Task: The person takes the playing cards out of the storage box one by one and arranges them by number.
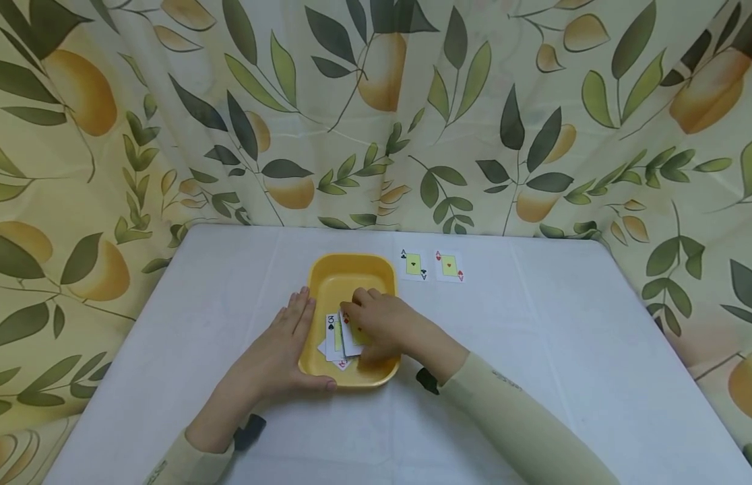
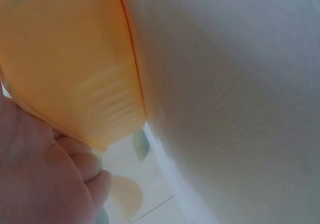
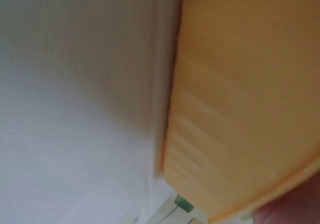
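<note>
A yellow plastic tray (image 1: 354,264) sits on the table with several playing cards in it. My left hand (image 1: 279,350) lies along the tray's left side, fingers fairly straight against the rim and thumb at the near left corner. In the left wrist view, that hand's fingertips (image 2: 92,164) show beside the tray wall (image 2: 65,49). Reaching inside from the right, my right hand (image 1: 382,323) grips a playing card with red marks (image 1: 350,340) by its edges. Under and beside this card lies a ten of a black suit (image 1: 331,340), over other partly hidden cards.
Beyond the tray's far right corner, an ace of clubs (image 1: 414,265) and an ace of hearts (image 1: 450,266) lie face up side by side. A white cloth covers the table (image 1: 521,377). A curtain with fruit and leaf print (image 1: 376,135) hangs behind it.
</note>
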### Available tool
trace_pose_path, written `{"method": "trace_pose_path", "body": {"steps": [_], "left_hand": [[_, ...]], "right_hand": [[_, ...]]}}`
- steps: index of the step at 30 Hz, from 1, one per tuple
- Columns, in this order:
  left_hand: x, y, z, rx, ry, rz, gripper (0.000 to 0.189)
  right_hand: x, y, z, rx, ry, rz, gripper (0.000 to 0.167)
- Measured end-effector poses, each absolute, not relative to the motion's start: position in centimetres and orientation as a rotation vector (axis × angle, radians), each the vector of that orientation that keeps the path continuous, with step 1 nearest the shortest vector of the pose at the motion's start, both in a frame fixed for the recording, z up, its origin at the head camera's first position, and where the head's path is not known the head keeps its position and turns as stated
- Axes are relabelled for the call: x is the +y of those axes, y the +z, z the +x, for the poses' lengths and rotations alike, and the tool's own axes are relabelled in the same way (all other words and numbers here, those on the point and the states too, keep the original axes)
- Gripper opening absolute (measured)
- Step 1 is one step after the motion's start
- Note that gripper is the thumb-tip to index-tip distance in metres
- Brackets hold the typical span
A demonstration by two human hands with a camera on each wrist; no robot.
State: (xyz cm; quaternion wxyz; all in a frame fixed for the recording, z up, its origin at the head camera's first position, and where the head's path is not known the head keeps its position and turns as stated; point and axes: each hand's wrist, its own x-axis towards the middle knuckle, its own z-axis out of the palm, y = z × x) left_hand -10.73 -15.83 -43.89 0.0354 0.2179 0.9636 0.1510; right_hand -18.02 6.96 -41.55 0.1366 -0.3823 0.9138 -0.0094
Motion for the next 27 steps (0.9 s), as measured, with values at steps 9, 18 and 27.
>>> {"method": "trace_pose_path", "body": {"steps": [9,18,27], "left_hand": [[-15.9,-43.8,-10.7,2.958,0.469,0.685,0.143],[-15.9,-43.7,-10.7,2.964,0.487,0.679,0.142],[-15.8,-44.0,-10.7,2.958,0.477,0.640,0.144]], "right_hand": [[8.1,-39.2,-18.6,2.729,-0.204,-1.120,0.087],[10.6,-36.9,-19.4,2.838,-0.276,-1.078,0.085],[15.2,-37.0,-21.3,2.870,-0.364,-1.032,0.084]]}}
